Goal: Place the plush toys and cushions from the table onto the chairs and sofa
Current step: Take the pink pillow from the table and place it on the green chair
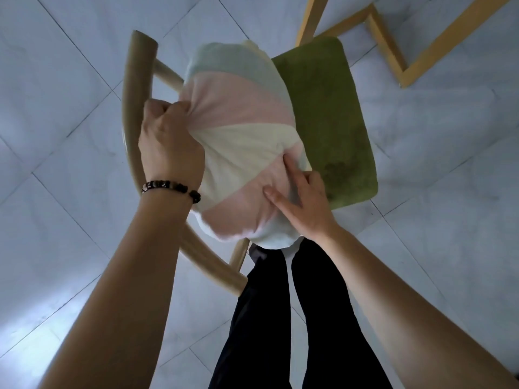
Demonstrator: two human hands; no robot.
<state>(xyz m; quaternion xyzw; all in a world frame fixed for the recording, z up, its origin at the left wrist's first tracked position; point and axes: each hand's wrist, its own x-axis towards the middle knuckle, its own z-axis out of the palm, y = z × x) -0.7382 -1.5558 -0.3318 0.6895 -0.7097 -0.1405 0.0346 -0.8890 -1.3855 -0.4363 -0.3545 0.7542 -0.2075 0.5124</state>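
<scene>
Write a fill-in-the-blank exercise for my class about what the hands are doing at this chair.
1. The left hand, wearing a dark bead ____, grips the round pink, cream and pale blue fabric cushion.
2. The right hand touches the ____ with straight fingers.
3. The beige wooden chair has a ____ seat pad.
Missing words: bracelet; cushion; green.

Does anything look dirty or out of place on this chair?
Yes: the green seat pad has a dark blotchy mark near its edge, just beyond the right hand. The striped cushion looks undamaged.
</scene>
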